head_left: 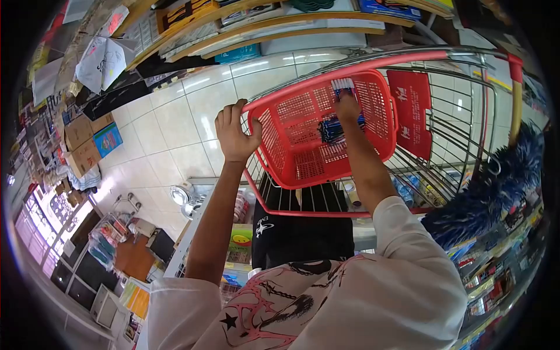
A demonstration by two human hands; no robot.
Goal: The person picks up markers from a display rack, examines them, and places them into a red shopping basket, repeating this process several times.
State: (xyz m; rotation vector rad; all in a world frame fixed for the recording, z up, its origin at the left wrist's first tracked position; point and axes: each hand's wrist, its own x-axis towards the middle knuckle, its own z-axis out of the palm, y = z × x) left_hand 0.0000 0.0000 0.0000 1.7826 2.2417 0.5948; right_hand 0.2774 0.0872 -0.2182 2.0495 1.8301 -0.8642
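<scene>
My left hand (236, 133) is closed over the corner of the shopping cart's red rim bar (350, 63), its thumb beside the basket. A red plastic shopping basket (286, 166) with perforated walls sits in the cart. Inside it, my right hand (347, 108) is closed around a bundle of thin sticks with white ends (342, 85), possibly pens; their exact kind is unclear. Beneath that hand, a dark blue bundle of slim items (332, 129) lies on the basket's floor, partly hidden by my wrist.
A red sign panel (411, 114) hangs on the cart's wire frame. At the right, a fluffy blue duster (496, 189) with a wooden handle leans by the cart. Stocked shelves (280, 26) run ahead. Cardboard boxes (83, 140) are stacked left on the tiled floor (169, 125).
</scene>
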